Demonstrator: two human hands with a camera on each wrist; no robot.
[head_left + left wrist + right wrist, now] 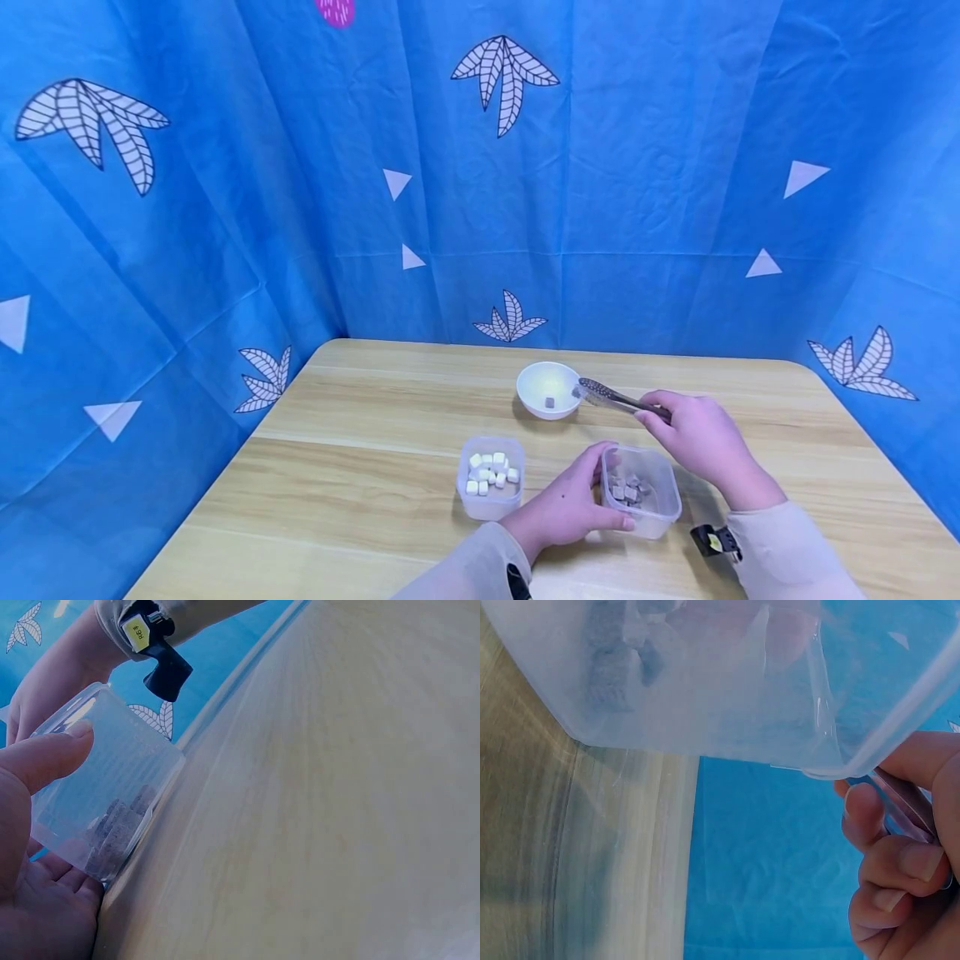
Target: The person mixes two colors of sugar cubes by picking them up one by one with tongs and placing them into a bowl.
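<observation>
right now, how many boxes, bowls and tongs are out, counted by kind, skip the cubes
Plastic boxes: 2
White bowl: 1
Tongs: 1
Total: 4

Lower right in the head view, we see an upright translucent box (656,471) of grey cubes (630,490); above it, slanting metal tongs (621,397) grip one at the right rim of a white bowl (535,386).
</observation>
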